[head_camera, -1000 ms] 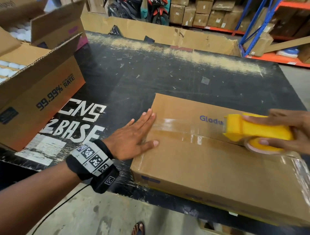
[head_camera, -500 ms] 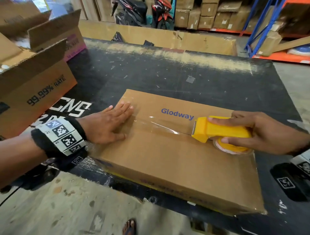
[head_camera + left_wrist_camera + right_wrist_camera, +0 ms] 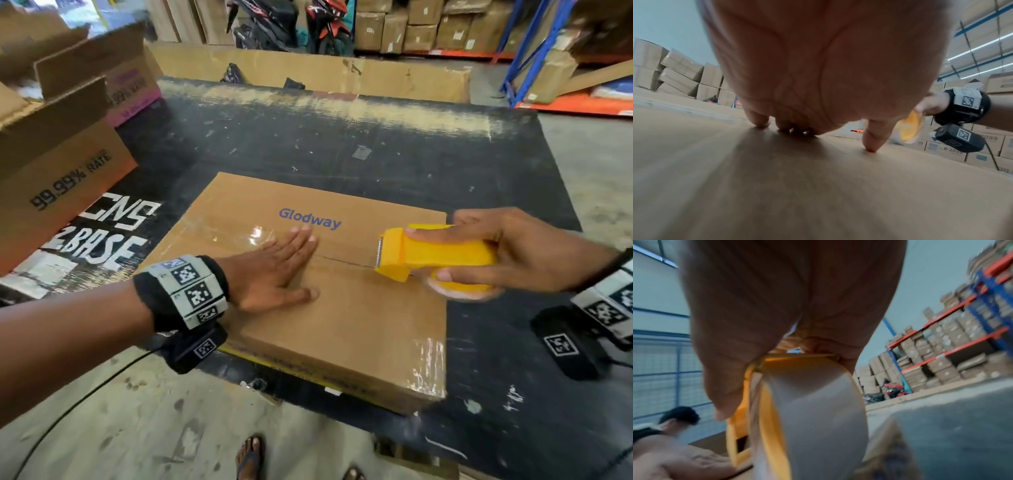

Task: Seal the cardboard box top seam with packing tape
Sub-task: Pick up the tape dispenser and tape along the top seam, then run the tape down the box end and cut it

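Cardboard box (image 3: pixel 342 329) is being pressed flat at frame centre by the left hand (image 3: pixel 274 274), fingers straight across the taped seam. Yellow tape dispenser (image 3: pixel 431 255) is being gripped by the right hand (image 3: pixel 520 250) at centre right, over the box's right end.

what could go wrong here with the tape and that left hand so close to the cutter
1. The left hand lies flat on the box seam, right in line with the serrated blade of the tape dispenser; a slip might nick the fingers.
2. The seam between hand and dispenser looks untaped, so the tape may lift or wrinkle.
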### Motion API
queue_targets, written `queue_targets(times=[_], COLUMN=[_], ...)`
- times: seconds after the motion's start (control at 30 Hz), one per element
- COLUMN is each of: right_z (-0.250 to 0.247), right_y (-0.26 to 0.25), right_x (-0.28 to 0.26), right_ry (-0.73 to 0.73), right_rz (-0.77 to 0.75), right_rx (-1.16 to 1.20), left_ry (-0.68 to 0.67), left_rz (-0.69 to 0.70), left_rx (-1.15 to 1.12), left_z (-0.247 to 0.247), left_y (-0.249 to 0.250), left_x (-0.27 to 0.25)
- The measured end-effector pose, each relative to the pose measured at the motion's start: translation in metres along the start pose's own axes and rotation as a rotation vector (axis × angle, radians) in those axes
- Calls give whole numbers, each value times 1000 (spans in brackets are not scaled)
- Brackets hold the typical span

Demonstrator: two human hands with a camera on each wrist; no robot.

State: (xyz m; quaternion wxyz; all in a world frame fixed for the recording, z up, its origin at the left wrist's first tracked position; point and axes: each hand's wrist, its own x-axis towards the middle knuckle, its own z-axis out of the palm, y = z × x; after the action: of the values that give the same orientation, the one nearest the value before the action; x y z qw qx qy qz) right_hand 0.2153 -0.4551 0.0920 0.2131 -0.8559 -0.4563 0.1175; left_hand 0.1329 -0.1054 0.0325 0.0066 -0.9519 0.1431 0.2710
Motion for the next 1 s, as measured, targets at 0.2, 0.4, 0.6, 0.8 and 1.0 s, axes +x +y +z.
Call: queue_targets(times=[0.2,0.4,0.6,0.8,1.0], right_z=[-26,1,19,45,41], right_y=[48,69,82,99,57], right_x=[-106,-99,-66,-103,-134], right_ry=[-39,-95,-175,-240,385], right_rz=[183,233,328,543,518], right_rx=[-70,-49,71,-66,265], left_ry=[-49,-40,-36,-68,365], left_rz=[8,18,6,-25,172], left_rx=[-3,6,-18,-9,-184], left_z=[-2,0,1,-12,-61], left_y=[0,2,3,5,52], left_x=[1,1,1,-2,16])
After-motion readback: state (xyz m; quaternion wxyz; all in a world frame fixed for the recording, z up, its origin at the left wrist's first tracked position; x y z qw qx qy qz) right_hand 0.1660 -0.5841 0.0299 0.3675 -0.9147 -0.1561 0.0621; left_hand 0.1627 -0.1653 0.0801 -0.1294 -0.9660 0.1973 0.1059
